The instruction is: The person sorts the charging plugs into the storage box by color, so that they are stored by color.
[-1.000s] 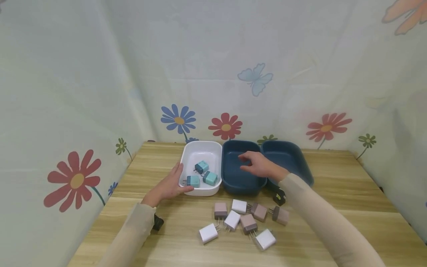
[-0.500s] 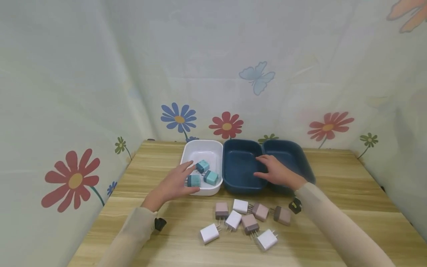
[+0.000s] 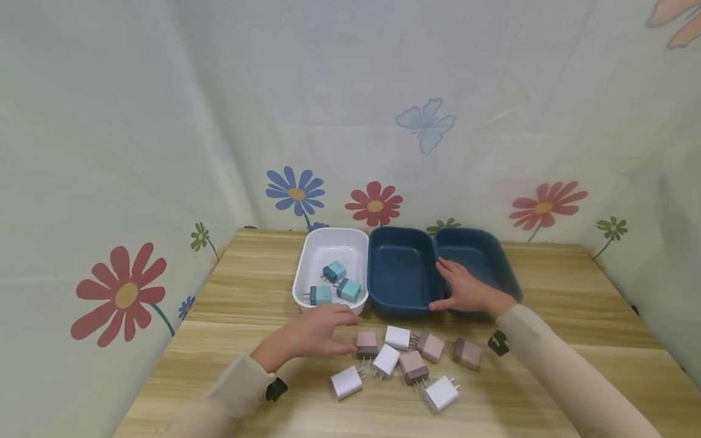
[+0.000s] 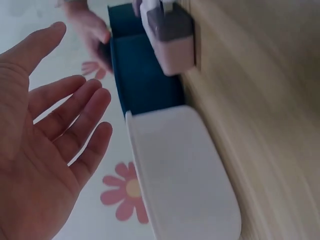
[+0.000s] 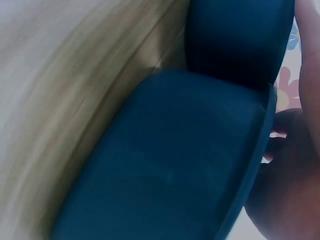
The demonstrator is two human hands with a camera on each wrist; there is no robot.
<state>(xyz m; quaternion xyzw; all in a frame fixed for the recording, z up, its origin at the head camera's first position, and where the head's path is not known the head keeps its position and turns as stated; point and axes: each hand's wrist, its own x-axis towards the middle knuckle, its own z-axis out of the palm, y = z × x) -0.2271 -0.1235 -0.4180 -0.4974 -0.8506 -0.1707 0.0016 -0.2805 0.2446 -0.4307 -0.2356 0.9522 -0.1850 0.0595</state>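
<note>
My left hand is held in front of the white tray, its fingers loosely bent with nothing between them. Just right of its fingertips lies a pink plug charger. In the left wrist view the same hand shows spread, relaxed fingers. Three teal plug chargers lie inside the white tray. My right hand is over the near side of the right blue tray, fingers extended towards the middle blue tray. Whether it touches a rim I cannot tell.
Several pink and white plug chargers, such as a white one and a pink one, lie scattered on the wooden table in front of the trays. A flowered cloth hangs behind.
My left hand has drawn back from the white tray to the table in front of it. My right hand has moved right, from above the middle blue tray to the right one.
</note>
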